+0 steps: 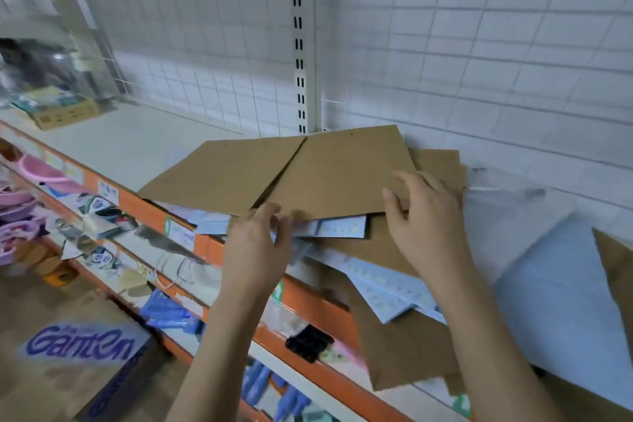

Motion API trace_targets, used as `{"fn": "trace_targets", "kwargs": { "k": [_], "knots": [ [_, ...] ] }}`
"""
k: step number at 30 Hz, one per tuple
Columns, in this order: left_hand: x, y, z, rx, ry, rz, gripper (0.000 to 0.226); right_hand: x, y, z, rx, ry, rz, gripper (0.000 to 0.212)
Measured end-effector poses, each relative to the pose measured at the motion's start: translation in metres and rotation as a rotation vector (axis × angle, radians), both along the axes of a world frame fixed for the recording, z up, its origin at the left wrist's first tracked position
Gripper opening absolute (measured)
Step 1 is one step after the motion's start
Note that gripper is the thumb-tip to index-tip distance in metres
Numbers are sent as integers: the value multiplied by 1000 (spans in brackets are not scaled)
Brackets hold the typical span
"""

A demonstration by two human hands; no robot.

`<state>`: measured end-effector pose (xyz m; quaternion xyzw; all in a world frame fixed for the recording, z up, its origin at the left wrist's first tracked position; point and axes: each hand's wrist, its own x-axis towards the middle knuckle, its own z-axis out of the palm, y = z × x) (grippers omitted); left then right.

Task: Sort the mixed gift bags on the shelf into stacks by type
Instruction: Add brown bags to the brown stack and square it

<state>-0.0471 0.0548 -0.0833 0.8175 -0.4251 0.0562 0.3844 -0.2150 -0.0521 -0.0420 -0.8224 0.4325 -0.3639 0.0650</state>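
Bare forearms (no sleeves), unadorned hands

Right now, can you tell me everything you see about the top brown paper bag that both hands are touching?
The top brown paper bag is flat, plain kraft paper. It lies tilted on the pile of brown and pale blue bags on the white shelf, its far corner near the tiled wall. The left hand pinches its near edge; the right hand rests on its right side, fingers on top. A similar brown bag adjoins it on the left.
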Motion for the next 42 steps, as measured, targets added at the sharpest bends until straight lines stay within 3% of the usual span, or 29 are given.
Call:
{"fn": "trace_targets", "kwargs": {
  "k": [6,14,17,21,25,28,42],
  "knots": [
    [114,0,17,39,-44,-27,29,85,0,9,57,118,-89,39],
    [237,-40,-5,338,-36,-51,36,142,3,-10,136,168,-175,39],
    [261,-54,-9,435,-1,-15,58,149,4,-14,149,188,-207,39],
    [280,-65,-11,611,104,112,112,151,4,-18,160,223,-237,40],
    [287,-66,-17,640,168,113,127,152,4,-19,183,230,-255,40],
    [283,-63,-16,609,142,131,125,154,4,-17,187,233,-254,40],
    [250,-58,4,68,340,83,85,113,-30,10,302,363,-310,53]
  ]
}}
